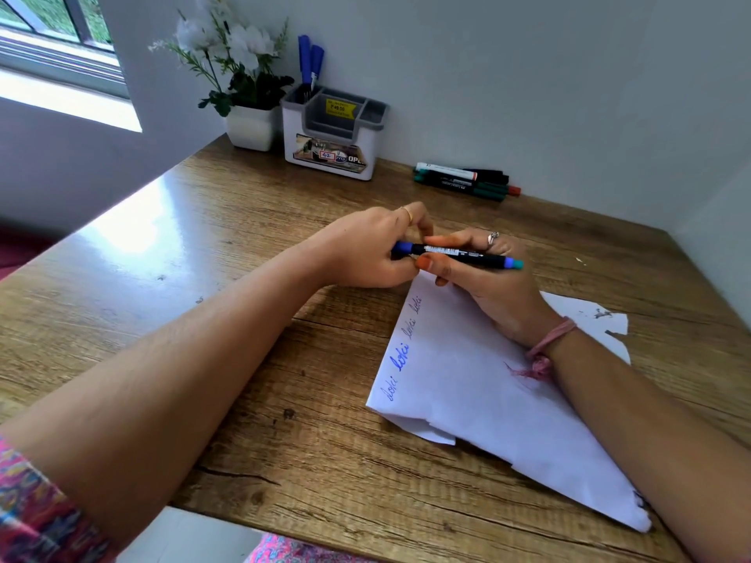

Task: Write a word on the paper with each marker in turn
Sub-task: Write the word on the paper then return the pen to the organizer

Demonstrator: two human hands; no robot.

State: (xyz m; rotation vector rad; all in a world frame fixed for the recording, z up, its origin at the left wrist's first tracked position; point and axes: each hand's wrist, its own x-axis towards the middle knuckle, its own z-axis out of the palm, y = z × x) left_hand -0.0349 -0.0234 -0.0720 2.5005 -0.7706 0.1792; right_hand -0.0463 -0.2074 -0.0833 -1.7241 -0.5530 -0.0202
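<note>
Both hands closed on one marker point(457, 256), held level just beyond the far corner of the paper point(467, 384). Left hand point(365, 249) pinching the blue cap end; right hand point(479, 270) wrapped round the black barrel. Long axis running left to right, blue end toward the left hand, teal tip poking out past the right. Looks like a cap being pulled off or pushed on along that axis; cannot tell which. Four written words already down the paper's left edge. Remaining markers point(463, 180) lying in a bundle well beyond the paper, by the wall, nearer the right hand. Pen holder point(333, 132) and flower pot point(248, 126) further left of that bundle.
</note>
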